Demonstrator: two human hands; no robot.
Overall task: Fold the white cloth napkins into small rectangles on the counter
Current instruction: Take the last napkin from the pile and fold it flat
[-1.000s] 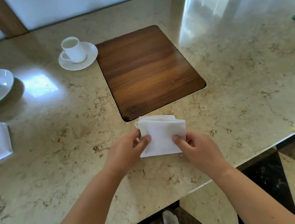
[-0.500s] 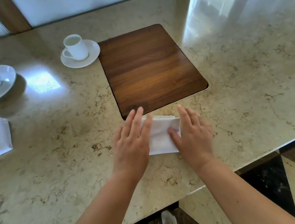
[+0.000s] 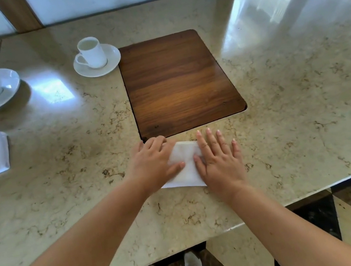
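Both my hands lie flat with fingers straight, my left hand (image 3: 151, 162) and right hand (image 3: 219, 160) pressing the folded napkin (image 3: 186, 166) (small, white) on the counter (image 3: 287, 136), just before the wooden board (image 3: 177, 83).

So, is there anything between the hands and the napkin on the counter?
Nothing visible. The left hand and right hand both lie flat directly on the folded napkin, pressing it onto the counter.

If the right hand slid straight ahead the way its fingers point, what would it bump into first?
The right hand lies flat, partly on the folded napkin, fingers pointing away across the counter. Straight ahead is a short strip of bare marble, then probably the near edge of the inset wooden panel, which looks flush.
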